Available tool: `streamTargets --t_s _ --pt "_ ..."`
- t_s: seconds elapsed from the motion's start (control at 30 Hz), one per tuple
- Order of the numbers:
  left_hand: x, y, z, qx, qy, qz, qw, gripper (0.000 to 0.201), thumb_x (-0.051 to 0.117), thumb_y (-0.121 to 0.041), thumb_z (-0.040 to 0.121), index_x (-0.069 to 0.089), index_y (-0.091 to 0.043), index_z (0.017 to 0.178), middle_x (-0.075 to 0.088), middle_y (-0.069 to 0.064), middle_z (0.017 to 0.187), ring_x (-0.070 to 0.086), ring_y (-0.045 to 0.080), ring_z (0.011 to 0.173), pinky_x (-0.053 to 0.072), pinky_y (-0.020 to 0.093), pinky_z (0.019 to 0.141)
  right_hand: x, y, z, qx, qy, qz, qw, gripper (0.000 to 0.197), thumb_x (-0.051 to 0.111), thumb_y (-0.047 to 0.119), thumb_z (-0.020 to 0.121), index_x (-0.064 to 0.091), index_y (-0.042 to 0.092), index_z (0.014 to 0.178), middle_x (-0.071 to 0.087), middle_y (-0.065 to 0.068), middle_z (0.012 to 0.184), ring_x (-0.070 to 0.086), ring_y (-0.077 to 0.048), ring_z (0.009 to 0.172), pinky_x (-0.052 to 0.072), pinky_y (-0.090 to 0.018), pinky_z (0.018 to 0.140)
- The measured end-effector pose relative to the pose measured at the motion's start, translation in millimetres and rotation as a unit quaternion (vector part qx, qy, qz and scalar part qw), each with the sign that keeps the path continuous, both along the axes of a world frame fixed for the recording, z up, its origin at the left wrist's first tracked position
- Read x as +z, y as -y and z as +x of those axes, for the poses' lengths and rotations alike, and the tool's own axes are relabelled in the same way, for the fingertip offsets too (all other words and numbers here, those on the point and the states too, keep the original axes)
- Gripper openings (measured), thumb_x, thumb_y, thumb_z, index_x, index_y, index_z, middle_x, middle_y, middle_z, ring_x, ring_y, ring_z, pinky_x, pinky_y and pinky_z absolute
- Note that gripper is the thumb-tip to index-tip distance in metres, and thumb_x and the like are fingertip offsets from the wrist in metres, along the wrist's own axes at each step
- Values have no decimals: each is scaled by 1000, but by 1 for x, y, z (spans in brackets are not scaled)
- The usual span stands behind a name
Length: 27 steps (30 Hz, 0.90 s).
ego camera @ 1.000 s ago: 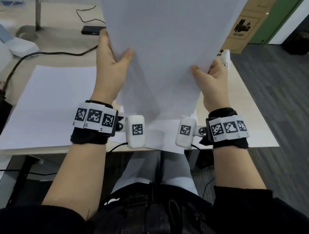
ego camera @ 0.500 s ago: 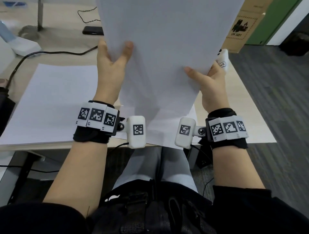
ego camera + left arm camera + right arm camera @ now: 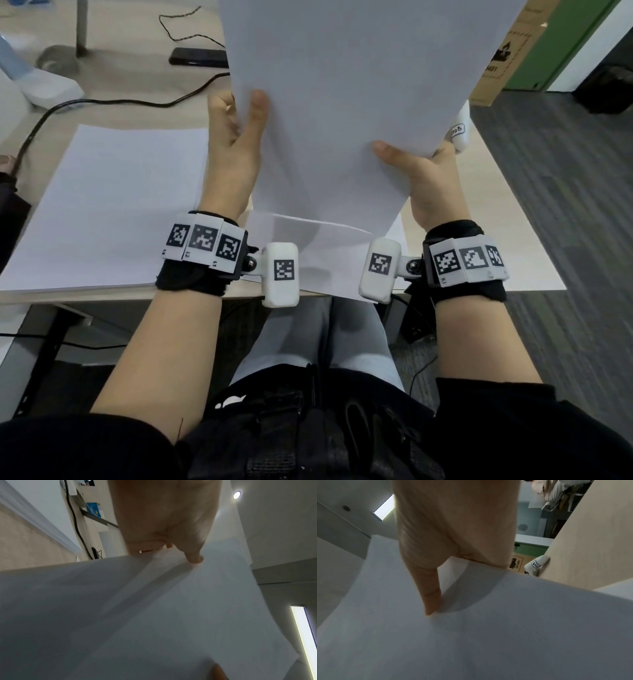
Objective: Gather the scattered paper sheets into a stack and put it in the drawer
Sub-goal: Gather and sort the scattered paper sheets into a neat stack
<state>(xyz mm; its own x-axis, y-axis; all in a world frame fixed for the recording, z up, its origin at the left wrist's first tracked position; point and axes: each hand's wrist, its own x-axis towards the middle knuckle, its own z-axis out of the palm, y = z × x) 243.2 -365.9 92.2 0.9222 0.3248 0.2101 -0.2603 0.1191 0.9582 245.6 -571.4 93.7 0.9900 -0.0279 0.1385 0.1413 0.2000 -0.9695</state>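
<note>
Holding up a stack of paper [image 3: 346, 102] between both hands, upper middle of the head view, tilted toward the camera and reaching past the top edge of the frame. Gripping its left edge with the left hand [image 3: 233, 150], thumb [image 3: 257, 109] lying on the near face and the other fingers hidden behind the sheets. Gripping its lower right edge with the right hand [image 3: 424, 178], thumb [image 3: 390, 152] pressing flat across the front, remaining fingers tucked behind. Showing the same in the wrist views: left thumb tip [image 3: 193, 558] touching the paper [image 3: 154, 615] near its upper edge, right thumb [image 3: 429, 591] stretching down onto the sheet [image 3: 471, 642] while the fingers wrap behind the edge.

Hovering with the stack's bottom edge just above the desk [image 3: 486, 205], over a loose sheet [image 3: 329, 253] lying at the lower middle between the two wrists and overhanging the near edge. Lying flat at the left of the frame, a second pile of paper [image 3: 113, 205], apart from the hands. Resting further back at the upper left: a dark phone [image 3: 198, 56] and a black cable [image 3: 102, 102]. Peeking out at the right behind the stack, a small white device [image 3: 459, 132]; standing beyond it at the upper right, a cardboard box [image 3: 507, 58]. Not showing any drawer.
</note>
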Motion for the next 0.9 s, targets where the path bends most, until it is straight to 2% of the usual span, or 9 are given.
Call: streamTargets --t_s 0.17,0.37,0.43,0.53,0.57,0.67,0.73,0.8,0.9 --pt "-13 -1 1 -9 -31 46 998 10 42 -25 102 48 -18 98 62 -8 100 61 -4 90 46 14 80 -8 -1 -1 -4 -32 -14 999 22 74 6 66 69 11 87 72 -4 87 68 -20 83 54 -30 75" --pt "-21 4 11 17 -69 89 993 18 37 -20 104 45 -19 88 52 -11 82 50 -8 67 40 10 67 -11 -2 10 -50 -69 -36 996 20 69 -5 80 63 6 95 71 -4 88 68 -17 82 56 -31 79" --pt "-24 2 19 23 -90 93 991 14 37 -19 103 47 -19 93 54 -10 86 50 -3 74 41 13 72 -10 1 18 -76 -83 -53 992 29 69 -2 81 60 -4 109 68 -14 101 66 -22 86 57 -31 79" --pt "-36 -8 31 33 -158 109 981 19 40 -21 99 53 -19 112 59 -3 114 58 15 103 47 28 93 -15 6 35 -100 -120 -76 985 47 71 0 80 52 -10 121 65 -19 112 66 -26 94 57 -30 78" --pt "-37 -11 33 33 -198 123 972 21 43 -20 95 55 -19 112 58 -3 110 56 17 100 45 28 88 -19 7 40 -104 -133 -86 982 49 72 1 78 51 -10 121 65 -19 113 66 -28 97 57 -31 79" --pt "-42 -16 34 9 -293 175 940 8 48 -23 74 51 -25 81 48 -1 81 43 25 83 37 29 70 -27 10 56 -119 -174 -154 965 40 73 4 77 56 -5 112 65 -16 108 66 -25 92 55 -30 75" --pt "-49 -20 40 10 -357 201 912 10 43 -31 67 41 -33 77 47 3 94 38 26 95 35 31 83 -32 11 69 -132 -196 -206 950 19 72 3 78 59 3 92 63 -12 101 62 -21 88 50 -27 69" --pt "-62 -25 53 44 -391 221 892 18 40 -34 61 24 -35 70 36 4 106 32 25 97 33 37 87 -36 12 82 -146 -208 -247 935 22 71 5 80 55 4 94 60 -10 101 60 -21 92 49 -28 74" --pt "-67 -26 72 67 -408 226 882 25 47 -34 71 22 -32 68 28 3 108 27 25 97 38 33 74 -42 13 104 -146 -223 -300 916 24 70 8 81 53 3 96 56 -7 99 56 -17 94 48 -30 83"
